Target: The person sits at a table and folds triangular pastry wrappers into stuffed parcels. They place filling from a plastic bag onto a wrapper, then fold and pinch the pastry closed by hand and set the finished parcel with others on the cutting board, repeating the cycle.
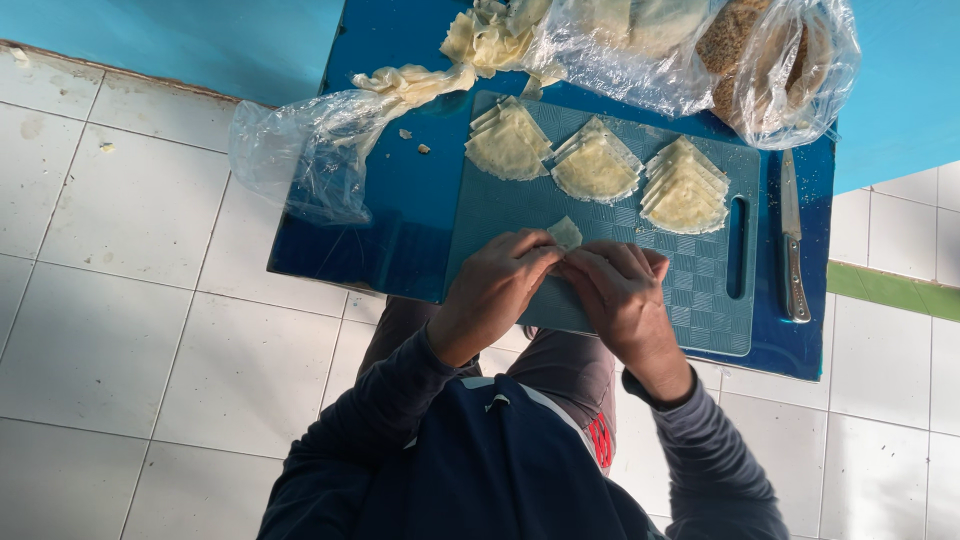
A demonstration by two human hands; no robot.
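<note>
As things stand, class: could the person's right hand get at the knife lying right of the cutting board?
Probably yes. The knife lies bare on the blue table, nothing between it and the right hand, though that hand is pinching a pale wrapper with the left hand.

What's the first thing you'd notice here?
Both hands, left hand and right hand, pinch a pale dough piece on the blue-grey cutting board. Behind it lie three stacks of dough wedges. A knife rests right of the board.

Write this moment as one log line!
left hand: on dough piece | right hand: same piece | cutting board: three dough stacks | knife: beside board
</note>
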